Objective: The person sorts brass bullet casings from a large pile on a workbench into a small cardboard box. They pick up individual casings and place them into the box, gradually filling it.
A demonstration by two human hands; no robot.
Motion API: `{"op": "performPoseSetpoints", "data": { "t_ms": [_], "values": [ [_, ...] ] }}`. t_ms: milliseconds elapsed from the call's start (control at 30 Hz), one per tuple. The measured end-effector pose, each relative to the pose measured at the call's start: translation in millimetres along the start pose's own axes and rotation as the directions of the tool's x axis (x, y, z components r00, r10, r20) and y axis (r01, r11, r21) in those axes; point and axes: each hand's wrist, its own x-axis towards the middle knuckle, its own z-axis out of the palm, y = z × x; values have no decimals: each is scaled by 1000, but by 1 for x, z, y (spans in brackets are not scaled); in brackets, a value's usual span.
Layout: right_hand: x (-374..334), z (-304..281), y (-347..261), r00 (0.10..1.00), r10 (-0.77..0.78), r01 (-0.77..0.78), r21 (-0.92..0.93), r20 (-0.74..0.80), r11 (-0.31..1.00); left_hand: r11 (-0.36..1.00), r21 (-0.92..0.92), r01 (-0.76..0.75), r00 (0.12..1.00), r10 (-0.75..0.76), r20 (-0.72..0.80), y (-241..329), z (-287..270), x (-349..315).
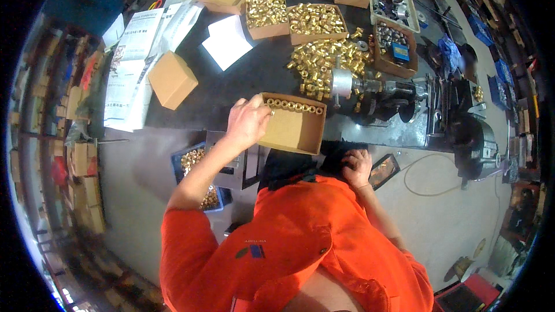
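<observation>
My left hand (pixel 248 120) reaches over the left side of a shallow cardboard box (pixel 292 131), fingers pinched together. At its fingertips, inside the box, is a small brass nut (pixel 272 112). A row of brass nuts (pixel 295 106) lines the box's far wall; the bare cardboard bottom shows in front of it. The box juts past the table's near edge, above my lap. On my dark-clad right thigh rests my right hand (pixel 357 167), its fingers loosely bent and slightly apart, with nothing visible in them.
Loose brass fittings (pixel 318 69) lie heaped beyond the box, near two filled cartons (pixel 269 30). A metal clamping machine (pixel 384 92) stands at right. Newspaper (pixel 130 75), white paper (pixel 227 43) and a brown carton (pixel 172 80) lie at left. Blue bins (pixel 215 208) sit below the table.
</observation>
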Motion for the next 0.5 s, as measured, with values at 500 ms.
{"op": "performPoseSetpoints", "data": {
  "t_ms": [500],
  "values": [
    [0, -2, -2, 1000, 14, -14, 11, -2, 1000, 983, 121, -139, 987, 148, -69, -6, 25, 9]
  ]
}}
